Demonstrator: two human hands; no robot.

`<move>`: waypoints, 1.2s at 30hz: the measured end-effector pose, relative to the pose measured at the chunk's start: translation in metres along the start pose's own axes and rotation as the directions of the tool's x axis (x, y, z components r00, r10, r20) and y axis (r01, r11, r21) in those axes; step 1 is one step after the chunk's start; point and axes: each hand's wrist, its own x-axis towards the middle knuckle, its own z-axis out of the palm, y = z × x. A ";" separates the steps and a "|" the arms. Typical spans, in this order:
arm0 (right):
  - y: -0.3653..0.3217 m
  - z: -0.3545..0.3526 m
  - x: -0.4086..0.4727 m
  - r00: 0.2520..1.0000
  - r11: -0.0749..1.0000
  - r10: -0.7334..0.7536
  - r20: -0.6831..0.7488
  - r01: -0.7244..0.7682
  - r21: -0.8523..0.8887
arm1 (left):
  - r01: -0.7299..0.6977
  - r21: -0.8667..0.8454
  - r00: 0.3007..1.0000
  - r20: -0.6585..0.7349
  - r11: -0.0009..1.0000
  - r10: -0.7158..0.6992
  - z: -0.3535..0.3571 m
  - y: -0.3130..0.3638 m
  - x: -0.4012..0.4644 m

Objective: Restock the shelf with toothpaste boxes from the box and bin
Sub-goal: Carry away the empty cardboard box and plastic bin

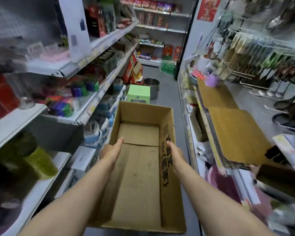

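Observation:
I hold an open brown cardboard box (140,167) out in front of me in a narrow shop aisle, and its inside shows only bare cardboard. My left hand (111,150) grips the left wall with the thumb lying along the rim. My right hand (174,155) grips the right wall beside the black print; its fingers are hidden outside the box. Small purple and green packs (61,106), blurred, lie on the middle left shelf (85,116). I cannot tell whether they are toothpaste boxes.
A green plastic stool (139,93) and a metal pot (152,86) stand on the aisle floor ahead. Stocked shelves line both sides. Flat cardboard sheets (233,133) lie on the right shelf, with hanging utensils (262,57) behind them.

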 end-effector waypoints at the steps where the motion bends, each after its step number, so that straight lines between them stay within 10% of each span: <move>1: -0.018 0.009 0.023 1.000 1.000 0.016 -0.014 -0.016 -0.007 | -0.015 0.015 1.000 0.001 1.000 0.015 0.006 0.021 0.021; 36: -0.471 0.217 0.754 0.998 0.998 0.040 0.052 -0.037 -0.058 | 0.059 0.038 0.997 -0.061 0.997 -0.057 0.244 0.528 0.704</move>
